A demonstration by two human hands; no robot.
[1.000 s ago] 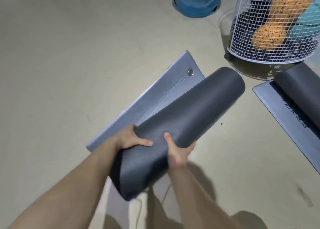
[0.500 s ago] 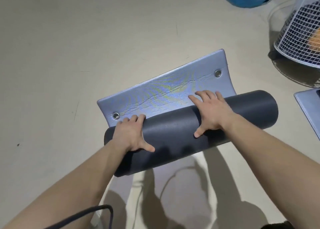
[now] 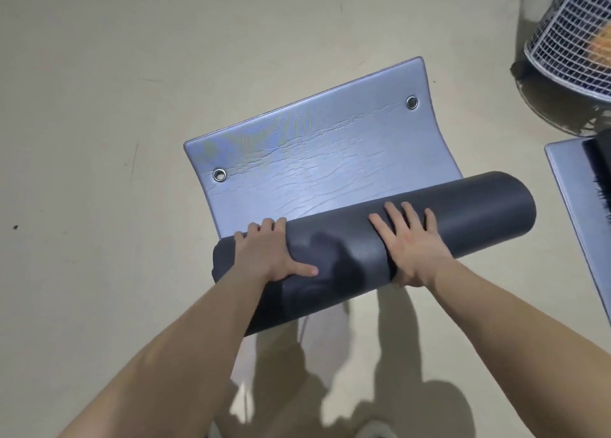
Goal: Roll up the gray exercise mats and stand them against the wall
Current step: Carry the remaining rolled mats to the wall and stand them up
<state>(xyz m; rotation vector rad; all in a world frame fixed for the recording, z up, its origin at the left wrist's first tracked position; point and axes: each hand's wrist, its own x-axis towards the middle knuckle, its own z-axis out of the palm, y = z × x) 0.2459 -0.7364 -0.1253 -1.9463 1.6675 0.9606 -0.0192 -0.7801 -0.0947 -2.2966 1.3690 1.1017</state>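
Note:
A gray exercise mat (image 3: 317, 159) lies on the floor, most of it wound into a dark roll (image 3: 469, 212) in front of me. A short flat end with two metal eyelets is still unrolled beyond the roll. My left hand (image 3: 267, 255) presses on the roll's left part, fingers curled over its far side. My right hand (image 3: 410, 245) lies flat on the roll's middle with fingers spread. A second gray mat (image 3: 572, 186), partly rolled, lies at the right edge.
A white wire basket (image 3: 562, 40) with an orange object inside stands at the top right. Bare beige floor (image 3: 99, 107) spreads to the left and ahead. My feet and shadows show below the roll.
A second ago I held the roll at an angle. Both hands have since laid it square and pressed on top, and the view has shifted nearer and slightly left.

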